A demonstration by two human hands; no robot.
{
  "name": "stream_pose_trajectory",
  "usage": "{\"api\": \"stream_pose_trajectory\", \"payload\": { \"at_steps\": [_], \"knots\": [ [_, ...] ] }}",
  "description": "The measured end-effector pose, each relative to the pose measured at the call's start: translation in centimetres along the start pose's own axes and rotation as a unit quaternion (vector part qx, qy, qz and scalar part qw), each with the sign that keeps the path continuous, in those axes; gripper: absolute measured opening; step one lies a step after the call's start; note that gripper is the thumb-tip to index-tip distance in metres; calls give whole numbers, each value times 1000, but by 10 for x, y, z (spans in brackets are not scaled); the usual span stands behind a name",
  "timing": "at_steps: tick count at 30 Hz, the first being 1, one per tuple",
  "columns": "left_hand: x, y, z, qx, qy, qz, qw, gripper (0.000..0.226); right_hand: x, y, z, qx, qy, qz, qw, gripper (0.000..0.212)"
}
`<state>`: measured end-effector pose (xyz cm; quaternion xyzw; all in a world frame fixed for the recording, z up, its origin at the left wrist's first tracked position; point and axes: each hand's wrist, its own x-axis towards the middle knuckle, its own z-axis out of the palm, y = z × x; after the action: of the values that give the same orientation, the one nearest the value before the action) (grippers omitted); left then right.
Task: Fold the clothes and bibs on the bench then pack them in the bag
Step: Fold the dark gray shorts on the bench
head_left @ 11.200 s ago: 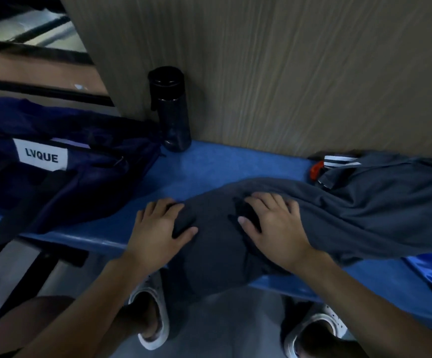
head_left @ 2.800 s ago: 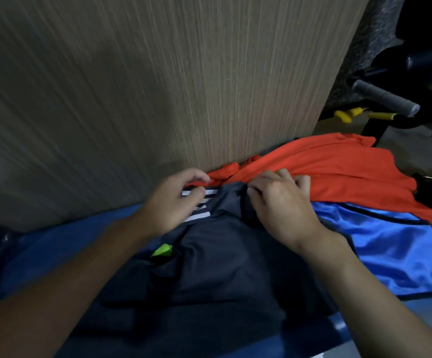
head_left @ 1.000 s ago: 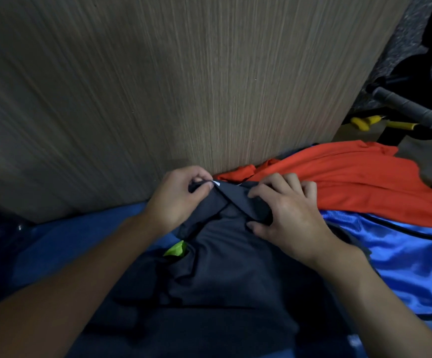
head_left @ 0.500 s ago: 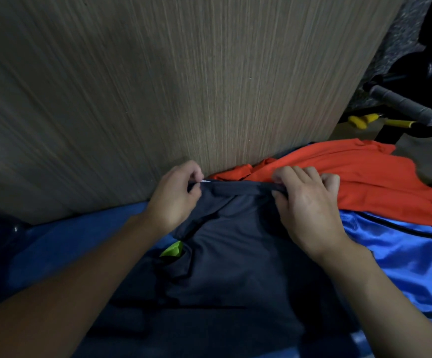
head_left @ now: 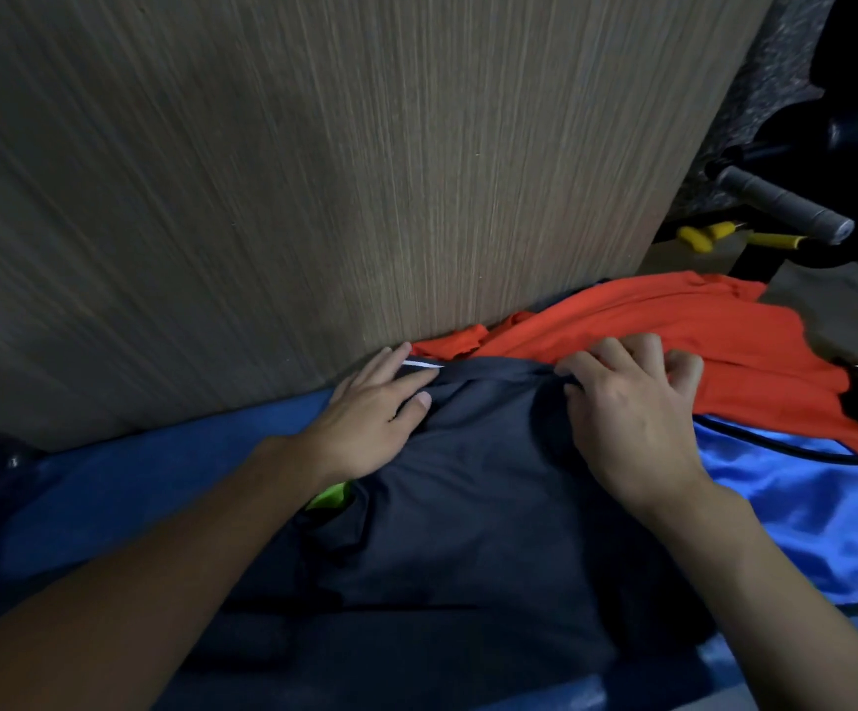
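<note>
Smoothing one dark grey garment (head_left: pixel 468 515) across the blue bench (head_left: pixel 160 479).
Pressing its far left corner with the left hand (head_left: pixel 375 418), fingers straightening out flat from the pinch of half a second ago; pinching the folded far edge in the right hand (head_left: pixel 632 402), fingers curled. Counting one lime tag (head_left: pixel 332 494) at the left fold, one shiny blue bib (head_left: pixel 801 500) alongside, one orange garment (head_left: pixel 647 325) behind, against the wood panel (head_left: pixel 314 171).

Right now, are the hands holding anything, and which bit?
The right hand grips the dark garment by its far edge. The left hand only presses flat on that edge.
</note>
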<state>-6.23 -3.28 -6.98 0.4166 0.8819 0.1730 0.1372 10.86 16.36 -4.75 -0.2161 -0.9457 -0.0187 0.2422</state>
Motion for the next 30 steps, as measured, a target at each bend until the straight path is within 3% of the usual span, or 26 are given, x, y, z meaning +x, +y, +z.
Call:
{"api": "stream_pose_trajectory", "payload": {
  "at_steps": [4, 7, 11, 14, 17, 21, 26, 30],
  "knots": [
    [2, 0, 0, -60, -21, -23, 998, 50, -2, 3, 0, 2, -15, 2, 1000, 25],
    [8, -1, -2, -88, 75, -7, 993, 57, -1, 8, -2, 13, 0, -6, 1000, 12],
    [12, -14, -7, -36, 161, -23, 986, 31, -2, 16, -6, 37, 17, 33, 999, 6],
    [14, -13, -13, -82, 159, -65, 982, 5, -6, 20, -6, 21, 11, 42, 999, 5],
    [18, -8, -18, -89, 170, -64, 979, 14, -9, 21, -6, 17, 11, 34, 999, 3],
    [19, 3, -21, -115, 257, -14, 959, 9, -11, 21, -7, 19, 7, 40, 999, 3],
    [15, 16, -17, -82, 189, 86, 975, 28, -13, 17, -13, 33, 0, 62, 998, 23],
    [25, 45, -26, -60, 161, 169, 971, 26, -22, 22, -19, 16, -15, 69, 997, 36]
  ]
}}
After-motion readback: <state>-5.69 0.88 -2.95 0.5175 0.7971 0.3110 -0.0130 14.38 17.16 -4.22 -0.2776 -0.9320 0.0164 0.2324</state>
